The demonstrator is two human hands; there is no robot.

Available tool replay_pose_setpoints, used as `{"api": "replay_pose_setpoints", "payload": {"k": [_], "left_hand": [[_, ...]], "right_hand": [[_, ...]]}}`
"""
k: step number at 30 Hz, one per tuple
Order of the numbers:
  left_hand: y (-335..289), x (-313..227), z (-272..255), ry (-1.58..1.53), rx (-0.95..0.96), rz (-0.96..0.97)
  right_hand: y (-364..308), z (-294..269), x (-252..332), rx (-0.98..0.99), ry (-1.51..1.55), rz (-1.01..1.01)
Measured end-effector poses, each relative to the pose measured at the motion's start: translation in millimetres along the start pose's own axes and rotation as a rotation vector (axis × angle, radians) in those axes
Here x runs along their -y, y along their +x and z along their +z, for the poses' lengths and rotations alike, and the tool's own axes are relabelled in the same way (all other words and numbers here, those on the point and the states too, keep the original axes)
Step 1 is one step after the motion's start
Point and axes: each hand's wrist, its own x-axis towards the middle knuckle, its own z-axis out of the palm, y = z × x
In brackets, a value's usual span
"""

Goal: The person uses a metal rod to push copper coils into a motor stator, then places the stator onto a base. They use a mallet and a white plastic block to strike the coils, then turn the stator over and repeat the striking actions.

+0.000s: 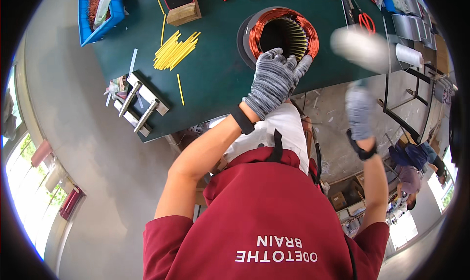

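Note:
A motor stator (314,34) with orange copper windings and dark slots round its bore sits on the green table. My gloved left hand (274,81) rests on its near rim, the fingers curled over the edge into the bore and the thumb lying along the winding. Off to the right, my gloved right hand (360,112) is closed round the handle of a mallet with a white head (360,49). Motion smears both the mallet and that hand. The mallet head is apart from the stator, above the table's right end.
Yellow sticks (177,51) lie in a pile left of the stator. A metal fixture with two rods (136,104) stands at the near left. Beyond are a blue bin (117,11), a wooden block (183,13) and red-handled scissors (367,22). A white roll (409,55) sits right.

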Motion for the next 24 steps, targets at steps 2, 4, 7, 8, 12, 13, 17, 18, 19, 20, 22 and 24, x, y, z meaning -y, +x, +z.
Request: {"api": "replay_pose_setpoints", "payload": {"k": [2,4,7,8,12,13,17,18,19,20,22,24], "left_hand": [[0,4,-10,0.068,0.105,0.056],[-1,15,-3,0.014,0.028,0.103],[3,15,-23,0.014,0.150,0.100],[6,19,-24,0.013,0.141,0.112],[5,40,-29,-0.010,0.154,0.224],[6,47,-29,0.000,0.188,0.278],[21,62,-31,-0.023,0.406,0.336],[26,67,-35,-0.048,0.415,0.385],[24,74,-39,-0.065,0.434,0.418],[20,75,-43,-0.062,0.439,0.412],[17,77,-49,-0.053,0.365,0.365],[1,73,-39,-0.027,0.093,0.399]], "right_hand": [[-31,29,-24,-0.029,-0.017,-0.234],[-13,8,-34,-0.145,0.050,-0.280],[2,-47,16,-0.080,1.115,0.610],[2,-33,20,-0.094,1.110,0.611],[12,2,5,0.107,0.337,0.090],[28,-15,-14,-0.061,0.083,-0.256],[46,-12,-32,-0.213,0.254,-0.296],[45,-2,-33,-0.099,0.580,-0.034],[58,-4,-19,-0.110,-0.206,-0.508],[64,-12,-24,-0.111,-0.198,-0.512],[82,-26,-46,0.333,0.384,-0.056],[86,-42,-73,0.178,0.287,-0.388]]}}
